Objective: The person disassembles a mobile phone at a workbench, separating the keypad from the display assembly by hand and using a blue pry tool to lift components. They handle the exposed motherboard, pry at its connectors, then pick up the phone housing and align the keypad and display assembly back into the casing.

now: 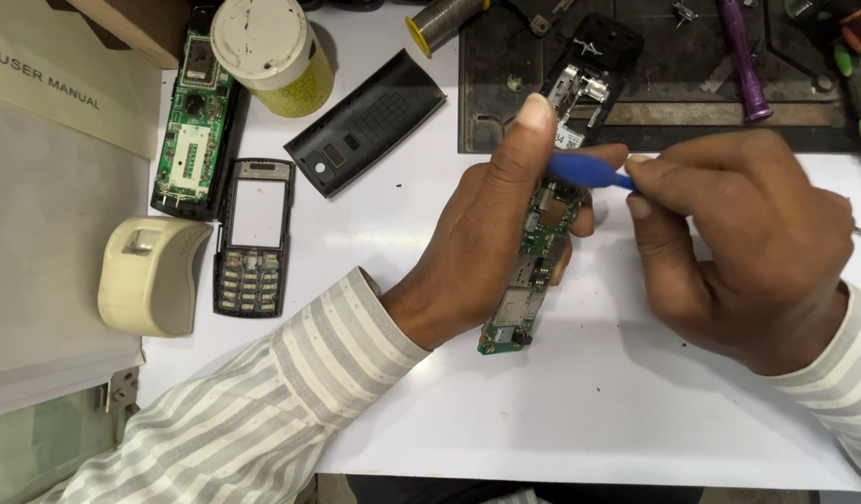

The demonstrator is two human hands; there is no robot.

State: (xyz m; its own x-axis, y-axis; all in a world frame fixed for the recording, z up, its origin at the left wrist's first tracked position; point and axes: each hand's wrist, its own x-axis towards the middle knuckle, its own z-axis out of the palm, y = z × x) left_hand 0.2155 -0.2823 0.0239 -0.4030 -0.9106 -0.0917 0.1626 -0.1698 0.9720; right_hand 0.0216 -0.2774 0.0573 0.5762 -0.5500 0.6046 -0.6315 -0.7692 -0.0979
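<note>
From the head camera, the left hand [491, 243] grips a green phone circuit board [533, 271] edge-on above the white table [561, 411], fingers curled around its far side and the thumb stretched straight up along it. The right hand [743, 247] pinches a blue plastic pry tool [589, 173] between thumb and forefinger, the other fingers folded in; the tool's tip touches the top of the board, just beside the left thumb.

A round jar [276, 56] with a white lid stands at the top left, holding something yellowish-green; what it is cannot be made out. Beside it lies a second circuit board in a black shell [195, 131], then a phone front with keypad [253, 238], a black back cover [367, 121] and a cream-coloured device [150, 275].

The left palm hides much of the held board. A black phone body [589, 79] on the dark mat [673, 112] is partly covered by the thumb. A purple tool [743, 61] is cut off by the top edge.
</note>
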